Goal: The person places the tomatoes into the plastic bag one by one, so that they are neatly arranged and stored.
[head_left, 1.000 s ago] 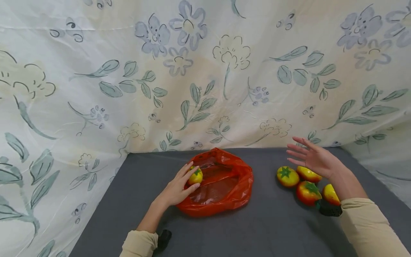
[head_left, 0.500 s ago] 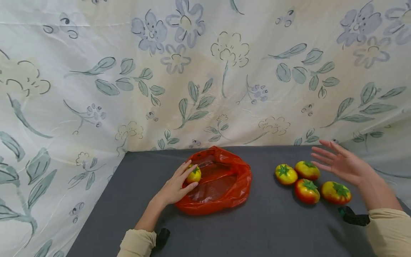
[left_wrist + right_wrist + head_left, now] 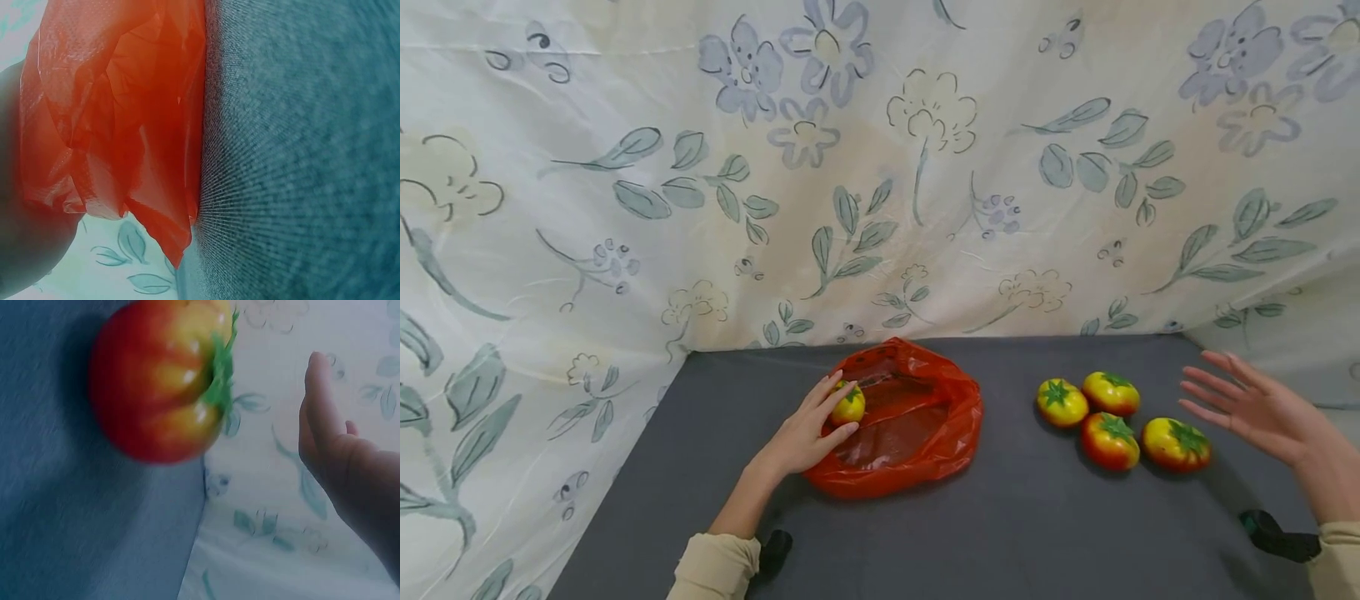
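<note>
My left hand (image 3: 802,432) grips a small yellow tomato (image 3: 849,406) with a green star-shaped top, at the left inner side of an open red plastic bag (image 3: 936,467). Seen from the left wrist, the bag's crinkled wall (image 3: 150,112) hides the fingers and the tomato. To the right of the tomato group, my right hand (image 3: 1255,404) hovers over the table, fingers extended and palm turned inward. Nearest to it lies a yellow-red tomato (image 3: 1176,446), which looks large in the right wrist view, where the hand (image 3: 344,444) holds nothing.
Further tomatoes sit beside that one: a yellow one (image 3: 1062,403), another behind (image 3: 1111,393) and a redder one (image 3: 1109,442). A dark grey cloth covers the table (image 3: 1000,533). Floral fabric (image 3: 925,208) hangs behind and along both sides.
My right hand has moved rightward, away from over the tomatoes, uncovering the rightmost one. The left hand stays at the bag with its tomato. The head view has shifted slightly.
</note>
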Demonstrator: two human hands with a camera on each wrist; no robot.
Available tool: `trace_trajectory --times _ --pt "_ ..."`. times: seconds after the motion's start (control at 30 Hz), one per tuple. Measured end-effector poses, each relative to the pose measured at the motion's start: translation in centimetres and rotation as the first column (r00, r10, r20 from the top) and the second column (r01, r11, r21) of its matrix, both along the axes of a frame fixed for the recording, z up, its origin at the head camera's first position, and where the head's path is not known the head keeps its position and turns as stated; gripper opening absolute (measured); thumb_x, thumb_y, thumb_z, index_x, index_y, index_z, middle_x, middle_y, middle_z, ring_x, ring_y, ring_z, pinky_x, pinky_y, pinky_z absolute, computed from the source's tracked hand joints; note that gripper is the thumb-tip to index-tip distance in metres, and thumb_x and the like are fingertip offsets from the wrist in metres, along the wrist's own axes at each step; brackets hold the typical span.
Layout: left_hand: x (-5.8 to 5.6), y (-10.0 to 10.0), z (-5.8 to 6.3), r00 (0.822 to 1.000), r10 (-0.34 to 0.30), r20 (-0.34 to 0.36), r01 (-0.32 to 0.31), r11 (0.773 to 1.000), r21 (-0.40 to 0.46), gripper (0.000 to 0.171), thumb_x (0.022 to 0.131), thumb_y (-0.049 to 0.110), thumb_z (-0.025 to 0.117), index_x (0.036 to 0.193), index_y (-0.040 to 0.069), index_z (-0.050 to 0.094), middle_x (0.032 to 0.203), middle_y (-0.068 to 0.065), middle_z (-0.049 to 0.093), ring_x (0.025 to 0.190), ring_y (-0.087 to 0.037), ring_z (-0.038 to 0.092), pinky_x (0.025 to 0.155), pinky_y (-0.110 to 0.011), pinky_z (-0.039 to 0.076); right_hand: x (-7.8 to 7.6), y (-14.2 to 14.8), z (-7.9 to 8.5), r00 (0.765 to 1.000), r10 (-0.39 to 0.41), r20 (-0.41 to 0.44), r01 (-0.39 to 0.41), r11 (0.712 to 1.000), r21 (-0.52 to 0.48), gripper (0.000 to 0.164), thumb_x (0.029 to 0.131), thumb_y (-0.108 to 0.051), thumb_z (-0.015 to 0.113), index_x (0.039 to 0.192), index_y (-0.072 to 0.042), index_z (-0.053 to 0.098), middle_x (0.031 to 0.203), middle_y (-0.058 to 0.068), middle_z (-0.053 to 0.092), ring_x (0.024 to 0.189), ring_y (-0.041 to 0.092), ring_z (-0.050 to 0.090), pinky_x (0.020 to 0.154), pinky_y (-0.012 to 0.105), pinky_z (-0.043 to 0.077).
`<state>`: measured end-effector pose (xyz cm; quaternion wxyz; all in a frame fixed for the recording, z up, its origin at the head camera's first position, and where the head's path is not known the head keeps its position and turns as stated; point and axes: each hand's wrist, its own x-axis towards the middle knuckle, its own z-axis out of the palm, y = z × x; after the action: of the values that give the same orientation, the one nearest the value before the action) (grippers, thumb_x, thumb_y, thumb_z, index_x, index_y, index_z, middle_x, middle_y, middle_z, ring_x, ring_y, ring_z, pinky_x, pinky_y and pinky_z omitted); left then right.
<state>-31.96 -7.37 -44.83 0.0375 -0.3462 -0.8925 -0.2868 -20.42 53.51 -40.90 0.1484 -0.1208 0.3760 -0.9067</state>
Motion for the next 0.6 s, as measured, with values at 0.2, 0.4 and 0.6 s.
trace_trajectory --times 0.2,0.4,0.6 --pt "0.1 0.0 0.0 1.000 -0.003 0.009 0.003 1.000 0.006 0.064 0.094 0.039 0.060 0.149 0.018 0.035 0.157 -0.007 0.018 0.143 -0.031 0.012 0.101 -0.062 0.029 0.9 1.5 -1.0 0.999 -0.036 0.031 0.034 0.999 0.040 0.047 0.106 -0.027 0.017 0.119 -0.018 0.062 0.117 0.010 0.064 0.108 0.028 0.060 0.093 0.050 0.045" --pt "0.0 0.0 0.0 1.000 -0.009 -0.002 0.009 1.000 0.010 0.064 0.094 0.037 0.060 0.149 0.018 0.035 0.157 -0.006 0.018 0.142 -0.033 0.013 0.101 -0.061 0.029 1.8 2.5 -2.1 0.988 -0.132 0.083 0.115 0.975 0.189 0.041 0.106 -0.027 0.023 0.110 -0.023 0.063 0.110 0.004 0.066 0.101 0.024 0.063 0.088 0.048 0.048" --pt "-0.2 0.1 -0.1 1.000 -0.009 -0.003 0.009 1.000 0.008 0.065 0.093 0.037 0.061 0.149 0.017 0.036 0.157 -0.007 0.018 0.143 -0.031 0.012 0.101 -0.062 0.028 2.6 3.1 -3.5 0.957 -0.254 0.139 0.176 0.891 0.418 0.025 0.105 -0.031 0.030 0.108 -0.033 0.054 0.103 -0.008 0.066 0.094 0.016 0.064 0.086 0.045 0.050"
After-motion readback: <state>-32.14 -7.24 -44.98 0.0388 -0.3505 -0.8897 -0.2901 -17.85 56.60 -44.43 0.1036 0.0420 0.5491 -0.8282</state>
